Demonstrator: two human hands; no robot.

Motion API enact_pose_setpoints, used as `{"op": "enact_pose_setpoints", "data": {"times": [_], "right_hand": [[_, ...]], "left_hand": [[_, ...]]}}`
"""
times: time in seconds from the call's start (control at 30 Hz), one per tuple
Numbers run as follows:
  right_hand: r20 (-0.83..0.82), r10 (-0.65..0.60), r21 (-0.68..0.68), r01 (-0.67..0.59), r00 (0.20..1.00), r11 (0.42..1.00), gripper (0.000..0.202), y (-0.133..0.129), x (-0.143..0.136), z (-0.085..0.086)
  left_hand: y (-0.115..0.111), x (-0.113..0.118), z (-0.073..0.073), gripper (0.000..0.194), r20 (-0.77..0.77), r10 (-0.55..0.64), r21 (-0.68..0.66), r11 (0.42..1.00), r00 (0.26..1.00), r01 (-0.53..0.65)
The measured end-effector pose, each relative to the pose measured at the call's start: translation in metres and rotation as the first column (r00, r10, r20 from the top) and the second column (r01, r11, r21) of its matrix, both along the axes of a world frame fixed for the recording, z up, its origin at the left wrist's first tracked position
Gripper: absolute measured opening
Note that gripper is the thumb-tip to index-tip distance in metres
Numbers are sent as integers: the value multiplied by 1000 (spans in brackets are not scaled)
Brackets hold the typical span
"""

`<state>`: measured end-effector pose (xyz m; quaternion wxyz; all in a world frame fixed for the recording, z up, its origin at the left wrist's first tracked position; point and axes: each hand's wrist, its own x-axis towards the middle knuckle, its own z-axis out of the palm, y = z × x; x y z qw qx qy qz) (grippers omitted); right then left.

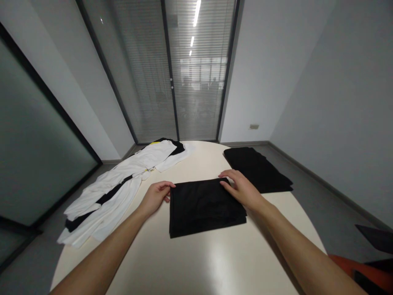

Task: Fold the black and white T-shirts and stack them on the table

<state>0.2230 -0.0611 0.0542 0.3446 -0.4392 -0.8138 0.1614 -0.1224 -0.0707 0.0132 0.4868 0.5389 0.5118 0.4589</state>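
Note:
A folded black garment lies flat as a neat rectangle near the middle of the round table, its layered edges showing along the front and right sides. At its far left corner, my left hand has its fingers curled and pinches the edge of the cloth. My right hand rests over the far right corner, fingers apart, with the thumb on the fabric and the other fingertips just past the far edge. Its kind of garment cannot be made out.
On the cream table, a spread pile of white and black clothes lies along the left side. A stack of folded black cloth sits at the back right, near the edge. Part of an orange chair shows at the lower right.

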Motion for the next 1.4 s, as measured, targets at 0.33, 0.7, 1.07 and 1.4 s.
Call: {"op": "enact_pose_setpoints", "data": {"times": [0.33, 0.7, 1.07, 1.4], "right_hand": [[417, 419, -65, -434, 806, 899, 36, -57, -61, 22], [456, 442, 12, -502, 772, 865, 11, -54, -63, 19], [307, 536, -117, -527, 787, 842, 12, -57, -66, 16], [239, 317, -448, -185, 918, 874, 33, -35, 1, 40]], "left_hand": [[-2, 1, 3, 36, 10, 11, -9, 1000, 1000, -11], [-1, -1, -5, 42, 69, 1, -28, 1000, 998, 1], [-17, 9, 15, 26, -328, 120, 374, 927, 937, 12], [-58, 30, 54, 38, -790, -267, 325, 581, 552, 746]]}}
